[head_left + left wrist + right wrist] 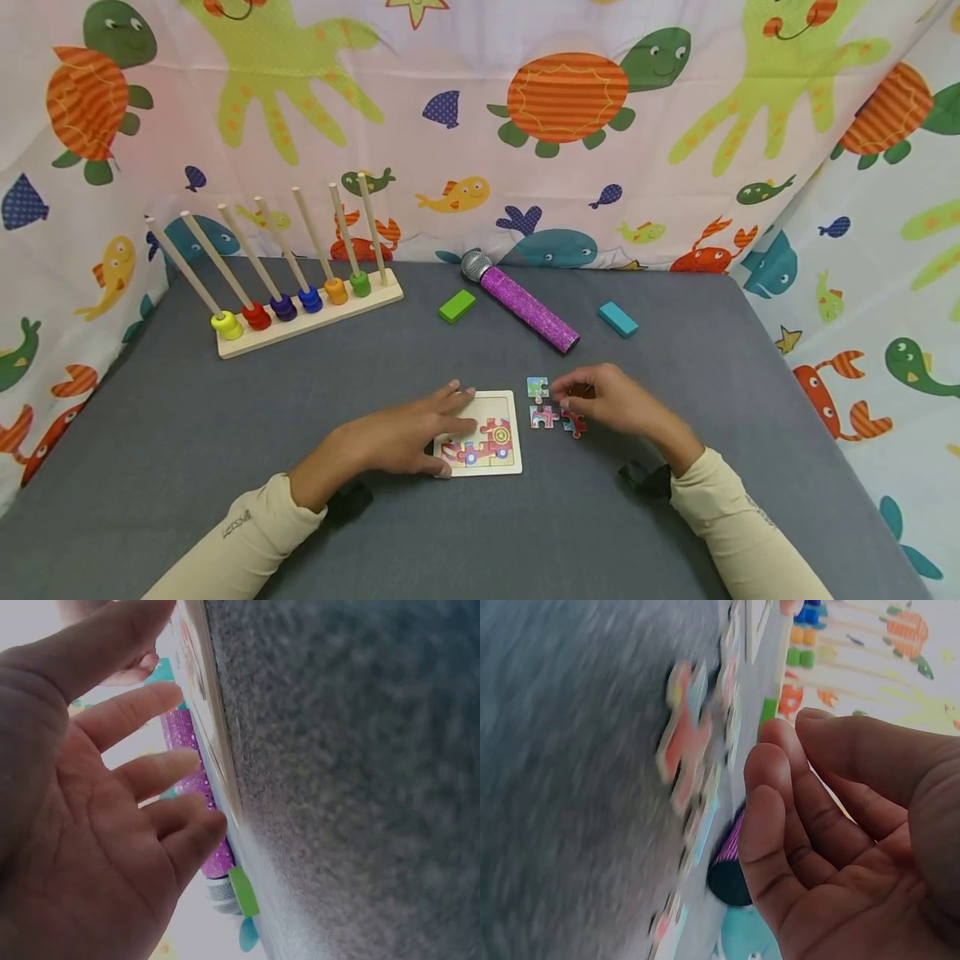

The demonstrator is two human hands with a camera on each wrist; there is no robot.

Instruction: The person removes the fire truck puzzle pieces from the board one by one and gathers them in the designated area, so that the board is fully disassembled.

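A small wooden puzzle tray (pixel 516 433) lies on the grey table, with joined pieces of a red and pink vehicle (pixel 483 450) along its lower right part. My left hand (pixel 405 435) spreads over the tray's left side, thumb at the lower edge and fingers reaching across. Right of the tray lie loose jigsaw pieces: a green and blue one (pixel 537 387), a pink one (pixel 542 417) and a red one (pixel 574 424). Just above them hovers my right hand (pixel 617 403), fingers loosely bent. The right wrist view shows nothing between its fingertips, near a red piece (pixel 684 739).
Behind lie a purple glittery microphone (pixel 528 308), a green block (pixel 457 306) and a blue block (pixel 618 319). At the back left stands a wooden peg rack (pixel 315 317) with coloured rings. A printed sea-animal cloth (pixel 450 225) hangs along the table's far edge.
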